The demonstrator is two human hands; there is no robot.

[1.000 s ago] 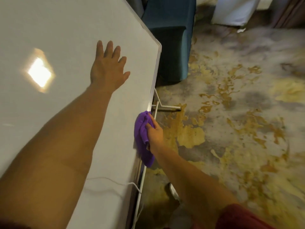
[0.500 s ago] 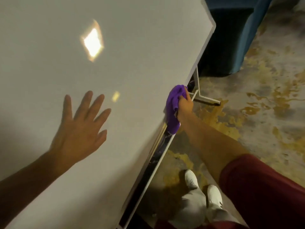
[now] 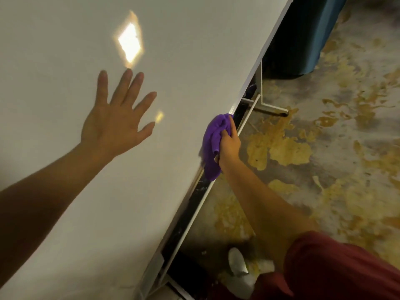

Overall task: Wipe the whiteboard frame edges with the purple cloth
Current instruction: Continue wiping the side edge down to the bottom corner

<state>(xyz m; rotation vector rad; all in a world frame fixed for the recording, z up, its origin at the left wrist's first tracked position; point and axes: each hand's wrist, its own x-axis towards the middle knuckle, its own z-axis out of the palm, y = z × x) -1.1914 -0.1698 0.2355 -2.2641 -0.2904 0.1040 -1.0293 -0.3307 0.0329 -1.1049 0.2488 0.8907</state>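
A large whiteboard (image 3: 173, 61) fills the left and middle of the head view, tilted, with its pale metal frame edge (image 3: 255, 68) running diagonally from upper right to lower centre. My right hand (image 3: 229, 144) grips a bunched purple cloth (image 3: 213, 146) and presses it against that frame edge about halfway along. My left hand (image 3: 116, 122) lies flat on the board surface with fingers spread, holding nothing. A bright light reflection sits on the board above the left hand.
A white marker tray rail (image 3: 216, 182) runs below the frame edge, and a white stand foot (image 3: 272, 108) rests on the floor. A dark blue cabinet (image 3: 303, 35) stands at the upper right. The stained concrete floor (image 3: 335, 148) spreads right. My white shoe (image 3: 238, 263) is near the bottom.
The camera view has swung while my right hand slid the purple cloth along the frame edge. My left hand stays flat on the board, now higher in view.
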